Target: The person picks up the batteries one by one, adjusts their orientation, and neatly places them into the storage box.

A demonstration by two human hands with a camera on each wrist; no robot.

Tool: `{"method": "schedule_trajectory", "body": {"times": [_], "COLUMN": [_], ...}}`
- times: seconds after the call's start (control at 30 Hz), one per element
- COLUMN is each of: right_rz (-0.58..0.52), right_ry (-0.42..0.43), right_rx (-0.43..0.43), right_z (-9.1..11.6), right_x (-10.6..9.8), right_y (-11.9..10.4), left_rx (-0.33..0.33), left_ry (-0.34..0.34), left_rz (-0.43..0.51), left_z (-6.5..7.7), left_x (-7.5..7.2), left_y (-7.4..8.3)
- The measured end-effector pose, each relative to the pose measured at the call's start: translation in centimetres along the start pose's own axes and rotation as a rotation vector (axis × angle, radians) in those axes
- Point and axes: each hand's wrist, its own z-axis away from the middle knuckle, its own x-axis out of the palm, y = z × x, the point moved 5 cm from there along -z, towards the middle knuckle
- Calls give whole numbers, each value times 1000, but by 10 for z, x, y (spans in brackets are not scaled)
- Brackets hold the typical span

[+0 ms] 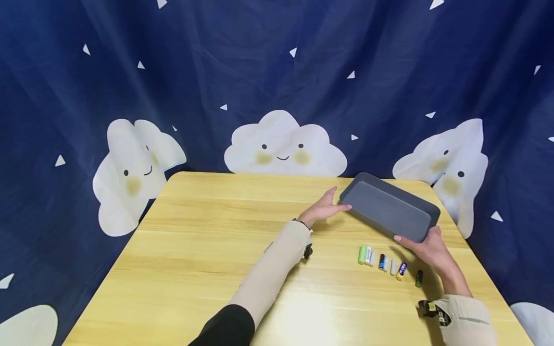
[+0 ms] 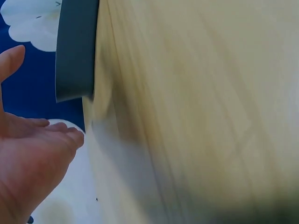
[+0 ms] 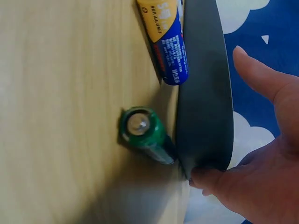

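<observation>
A dark grey rectangular tray (image 1: 385, 206) lies at the far right of the table. My left hand (image 1: 323, 207) is beside its left end, thumb and fingers spread; the left wrist view shows a gap between this hand (image 2: 37, 158) and the tray wall (image 2: 77, 51). At the right front corner, my right hand (image 1: 430, 247) has fingertips on the tray's end, while its thumb (image 3: 257, 70) extends straight near the rim. Just in front of the tray, nearest the right hand, are a dark green battery (image 1: 419, 278) and a yellow-and-blue battery (image 1: 401, 271).
More batteries form a loose row before the tray, among them a light green one (image 1: 361, 255), a black-and-blue one (image 1: 382, 262) and several pale ones. The wooden table (image 1: 207, 240) meets a navy curtain (image 1: 195, 72) with white clouds at its back edge.
</observation>
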Motion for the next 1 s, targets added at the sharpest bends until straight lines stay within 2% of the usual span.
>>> {"method": "schedule_trajectory", "body": {"times": [0.17, 0.33, 0.47, 0.57, 0.83, 1.0], "right_rz": [-15, 10, 45, 57, 65, 94], "right_ry": [-16, -36, -54, -53, -59, -53], "right_rx": [-9, 15, 33, 26, 12, 11], "right_z": [0, 1, 1, -1, -4, -8], "right_x": [2, 2, 0, 1, 5, 7], "right_y": [1, 1, 2, 3, 2, -2], "left_rx": [24, 13, -37, -51, 6, 44], "left_ry": [-27, 37, 80, 114, 166, 184], "left_rz": [80, 83, -6, -88, -252, -249], "left_z": [-1, -1, 1, 3, 8, 10], "left_x": [10, 11, 12, 11, 7, 4], "left_y": [4, 7, 9, 10, 13, 12]}}
